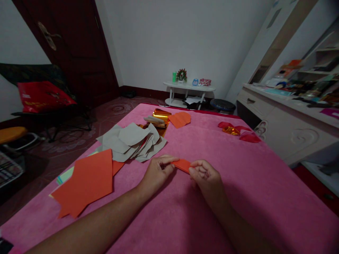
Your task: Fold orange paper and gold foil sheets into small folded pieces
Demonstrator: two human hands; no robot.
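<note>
A narrow strip of folded orange paper (183, 165) lies between my two hands, low over the pink cloth. My left hand (160, 170) pinches its left end between thumb and fingers. At the right end, my right hand (205, 173) grips the paper with thumb and forefinger, the other fingers curled. Left of my left hand is a pile of grey cut paper pieces (132, 137). Nearer to me, large orange paper sheets (88, 178) with cut edges rest over some pale coloured sheets (65, 175).
Beyond the grey pile lie a shiny gold roll (161, 114) and a flat orange paper piece (180, 119). Red and gold crumpled pieces (234, 131) are at the far right of the pink-covered table (238, 187). A white cabinet (291, 120) stands along the right side.
</note>
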